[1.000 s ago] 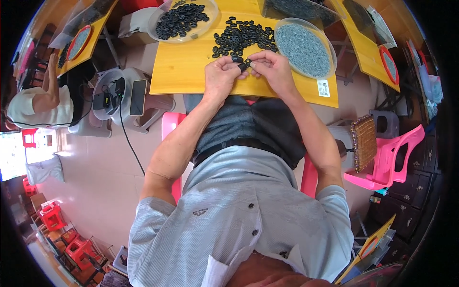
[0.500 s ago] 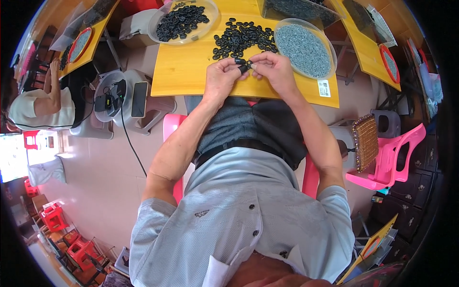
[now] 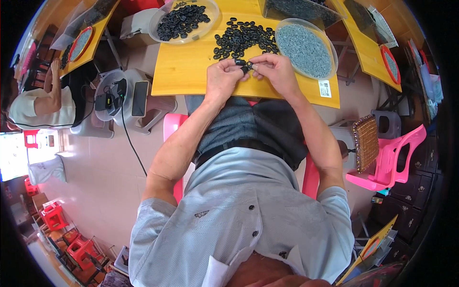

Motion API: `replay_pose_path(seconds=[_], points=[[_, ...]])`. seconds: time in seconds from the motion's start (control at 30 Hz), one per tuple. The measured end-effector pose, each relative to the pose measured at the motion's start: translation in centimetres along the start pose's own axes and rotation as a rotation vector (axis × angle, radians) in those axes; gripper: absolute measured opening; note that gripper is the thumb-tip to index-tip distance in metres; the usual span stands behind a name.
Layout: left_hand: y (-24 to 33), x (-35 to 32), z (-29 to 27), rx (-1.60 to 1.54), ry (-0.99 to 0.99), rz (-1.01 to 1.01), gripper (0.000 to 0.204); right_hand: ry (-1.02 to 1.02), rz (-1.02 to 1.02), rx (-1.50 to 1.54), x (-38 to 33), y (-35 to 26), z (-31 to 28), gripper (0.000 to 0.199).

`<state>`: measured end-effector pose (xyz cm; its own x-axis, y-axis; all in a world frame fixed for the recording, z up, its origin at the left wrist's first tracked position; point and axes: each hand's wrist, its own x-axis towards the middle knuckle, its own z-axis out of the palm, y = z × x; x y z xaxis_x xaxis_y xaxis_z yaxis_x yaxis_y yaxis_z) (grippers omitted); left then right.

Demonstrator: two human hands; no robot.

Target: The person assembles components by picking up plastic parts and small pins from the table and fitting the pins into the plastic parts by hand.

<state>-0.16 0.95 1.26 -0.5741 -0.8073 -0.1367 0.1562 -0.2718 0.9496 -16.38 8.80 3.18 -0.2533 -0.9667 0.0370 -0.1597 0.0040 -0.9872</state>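
My left hand [image 3: 223, 79] is closed in a pinch over the near edge of the yellow table [image 3: 186, 79]. Black covers wrap the tips of its thumb and forefinger. Between them sits a small black oval piece [image 3: 249, 65], partly hidden by the fingers. My right hand [image 3: 273, 71] meets it there, thumb and forefinger pinched at the same spot; whether it grips the piece or something tiny is hidden. Just beyond both hands lies a loose spread of black oval pieces [image 3: 239, 39]. Close to my right hand stands a clear round tub of small silvery screws [image 3: 303, 50].
A clear round tub [image 3: 189, 40] of black pieces stands at the table's far left. A clear bin [image 3: 301, 13] is at the back. A phone [image 3: 140, 99] lies on a grey stool to the left, beside a cable. Another person [image 3: 43, 107] works farther left. A pink chair [image 3: 382, 167] stands right.
Both hands stay almost in place, fingertips still together at the black piece. The fingers have shifted slightly around it.
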Motion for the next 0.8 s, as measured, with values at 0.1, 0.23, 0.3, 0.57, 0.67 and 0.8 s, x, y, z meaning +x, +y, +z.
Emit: replay_pose_path(seconds=[0.1, 0.23, 0.3, 0.57, 0.67, 0.8], points=[[0.1, -0.1, 0.2, -0.031, 0.005, 0.008, 0.013, 0.017, 0.018, 0.034, 0.0, -0.1, 0.1, 0.018], [-0.2, 0.1, 0.2, -0.024, 0.012, 0.009, 0.013, 0.024, -0.005, 0.057, 0.0, 0.3, 0.2, 0.017], [-0.3, 0.2, 0.1, -0.034, 0.005, 0.009, 0.014, 0.026, -0.008, 0.065, 0.1, 0.4, 0.1, 0.017], [-0.3, -0.5, -0.2, 0.389, -0.151, 0.291, 0.025, -0.111, 0.102, 0.121, 0.2, 0.3, -1.7, 0.009], [0.3, -0.6, -0.7, 0.545, -0.214, 0.297, 0.031, -0.125, 0.139, 0.124, 0.0, -0.5, -1.5, 0.011], [0.0, -0.5, -0.8, 0.622, -0.229, 0.354, 0.028, -0.175, 0.164, 0.094, 0.0, -0.3, -1.8, 0.012]])
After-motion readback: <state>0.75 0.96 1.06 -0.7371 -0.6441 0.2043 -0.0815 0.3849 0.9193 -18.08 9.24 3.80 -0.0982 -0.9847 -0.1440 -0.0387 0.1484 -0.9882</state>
